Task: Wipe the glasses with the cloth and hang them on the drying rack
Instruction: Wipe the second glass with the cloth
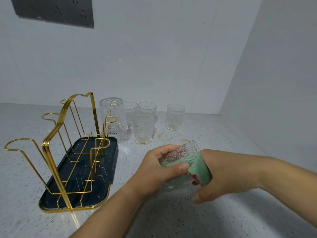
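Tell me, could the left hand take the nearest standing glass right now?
Probably not yet: the left hand grips the glass being wiped. The way to the nearest standing glass looks free, though.

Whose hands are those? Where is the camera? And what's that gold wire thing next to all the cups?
The camera sits on a person's head and looks down, so you see that person's own two hands. The left hand grips a clear glass tipped on its side. The right hand has a green cloth wrapped over its fingers and pushes it into the glass to wipe it. The gold wire thing is a drying rack standing on a dark tray. One upside-down glass hangs on it. Four more glasses stand upright on the speckled counter beside the rack.
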The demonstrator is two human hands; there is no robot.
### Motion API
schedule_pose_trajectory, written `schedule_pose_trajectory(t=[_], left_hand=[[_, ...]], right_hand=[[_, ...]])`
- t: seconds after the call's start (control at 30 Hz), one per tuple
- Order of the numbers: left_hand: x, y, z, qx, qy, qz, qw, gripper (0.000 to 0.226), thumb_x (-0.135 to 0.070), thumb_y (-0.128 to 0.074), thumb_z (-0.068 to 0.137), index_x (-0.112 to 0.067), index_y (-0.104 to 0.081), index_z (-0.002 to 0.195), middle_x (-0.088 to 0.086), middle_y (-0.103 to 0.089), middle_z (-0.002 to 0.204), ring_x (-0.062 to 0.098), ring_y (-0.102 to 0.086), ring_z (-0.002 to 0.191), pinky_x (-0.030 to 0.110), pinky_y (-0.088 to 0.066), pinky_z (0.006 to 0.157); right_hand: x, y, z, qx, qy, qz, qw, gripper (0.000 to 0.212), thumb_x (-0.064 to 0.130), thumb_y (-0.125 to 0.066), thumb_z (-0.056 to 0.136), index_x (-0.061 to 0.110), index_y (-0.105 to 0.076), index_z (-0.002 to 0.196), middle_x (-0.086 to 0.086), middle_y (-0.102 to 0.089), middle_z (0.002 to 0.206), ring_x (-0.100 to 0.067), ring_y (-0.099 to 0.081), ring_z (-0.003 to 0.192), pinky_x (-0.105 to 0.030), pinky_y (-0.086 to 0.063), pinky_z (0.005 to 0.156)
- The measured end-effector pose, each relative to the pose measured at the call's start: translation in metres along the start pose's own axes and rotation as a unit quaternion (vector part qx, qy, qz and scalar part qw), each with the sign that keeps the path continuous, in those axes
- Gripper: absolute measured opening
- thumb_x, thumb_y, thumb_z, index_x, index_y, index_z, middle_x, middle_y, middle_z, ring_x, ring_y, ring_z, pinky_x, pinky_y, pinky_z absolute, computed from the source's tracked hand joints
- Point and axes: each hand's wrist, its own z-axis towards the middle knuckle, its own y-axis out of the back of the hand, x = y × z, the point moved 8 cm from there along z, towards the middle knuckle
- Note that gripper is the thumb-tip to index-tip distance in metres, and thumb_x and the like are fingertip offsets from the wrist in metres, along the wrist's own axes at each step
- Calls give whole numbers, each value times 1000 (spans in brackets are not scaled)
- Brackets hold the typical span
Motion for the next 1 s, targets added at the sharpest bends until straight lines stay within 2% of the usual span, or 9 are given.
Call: schedule_pose_trajectory(t=[0.17, 0.27, 0.37, 0.5, 0.6, 0.7, 0.77, 0.87, 1.0], left_hand=[[5, -16, -1, 112, 84, -161, 977, 76, -45, -98, 63, 3, -72, 116, 22, -72, 104, 34, -71, 91, 39, -60, 80], [5, -16, -1, 105, 116, -185, 970, 77, -43, -103, 54, -1, -66, 108, 20, -68, 99, 31, -68, 85, 40, -60, 75], [9, -14, 1, 57, 141, -200, 968, 82, -42, -105, 48, -6, -55, 102, 16, -70, 87, 30, -70, 74, 40, -61, 60], [12, -5, 4, 20, 140, -217, 966, 101, -43, -102, 58, 5, -52, 131, 31, -60, 123, 44, -60, 111, 54, -51, 92], [13, -2, 4, 18, 130, -222, 966, 91, -27, -96, 65, 2, -53, 140, 29, -66, 133, 41, -70, 108, 52, -59, 84], [12, 0, 3, -11, 126, -207, 970, 64, -23, -86, 74, -5, -61, 130, 23, -75, 119, 30, -76, 95, 39, -63, 70], [15, -1, 4, -19, 118, -182, 976, 66, -37, -84, 76, -5, -65, 131, 23, -74, 121, 25, -73, 95, 32, -59, 67], [13, -6, 4, -19, 118, -177, 977, 31, -40, -75, 86, -17, -83, 105, 14, -77, 107, 22, -71, 86, 31, -53, 67], [23, -9, 1, -13, 219, -311, 925, 49, -43, -74, 77, -4, -81, 106, 18, -76, 103, 28, -70, 88, 34, -55, 74]], right_hand=[[12, -3, 6, -41, 57, -283, 957, 40, 58, -72, 85, 27, -67, 110, 17, -68, 94, -2, -65, 84, -26, -56, 77], [9, -2, 8, -60, 69, -211, 973, 40, 53, -75, 85, 33, -67, 118, 20, -68, 105, 2, -65, 91, -24, -56, 86], [0, 3, 13, -81, 67, -115, 988, 25, 42, -80, 86, 32, -73, 108, 12, -74, 98, -3, -70, 86, -32, -59, 83], [4, 11, 17, -96, 88, 13, 991, 16, 24, -83, 87, 35, -76, 97, 18, -77, 89, 2, -71, 82, -17, -53, 78], [4, 17, 19, -91, 107, 84, 987, 34, 14, -81, 87, 48, -75, 82, 26, -72, 77, 10, -66, 73, -6, -47, 71], [3, 15, 24, -99, 91, 163, 977, 16, 44, -82, 83, 31, -80, 92, 2, -71, 78, -4, -64, 76, -17, -49, 67], [-5, 14, 27, -112, 72, 182, 974, 66, 71, -75, 73, 12, -74, 103, -14, -60, 83, -19, -55, 76, -32, -47, 67], [-4, 13, 27, -135, 61, 145, 978, 58, 74, -60, 81, 16, -67, 80, 2, -51, 67, -11, -49, 63, -32, -44, 65], [12, 10, 27, -167, 111, -95, 975, 81, 83, -28, 90, 9, -56, 72, 2, -49, 62, -11, -45, 57, -26, -41, 60]])
